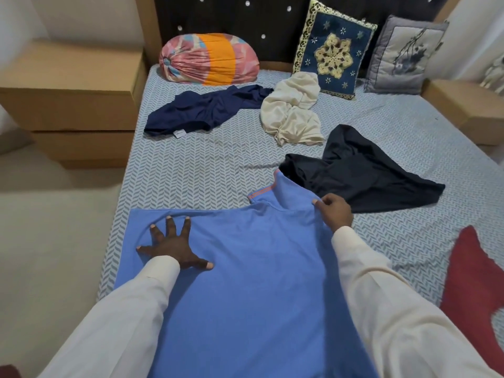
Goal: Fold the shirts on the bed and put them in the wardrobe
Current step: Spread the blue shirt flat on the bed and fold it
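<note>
Light blue knit shirt (pixel 259 268) lies spread flat at the near end of the chevron-patterned bed sheet (pixel 191 173), apparently laid out for folding. The left hand (pixel 174 248) presses it down with fingers splayed wide, probably to anchor it. The right hand (pixel 334 211) pinches its far right edge, seemingly to fold it inward.

no legible text or numbers, white tag (pixel 178 134) on navy shirt (pixel 201 110), print too small to read
</note>
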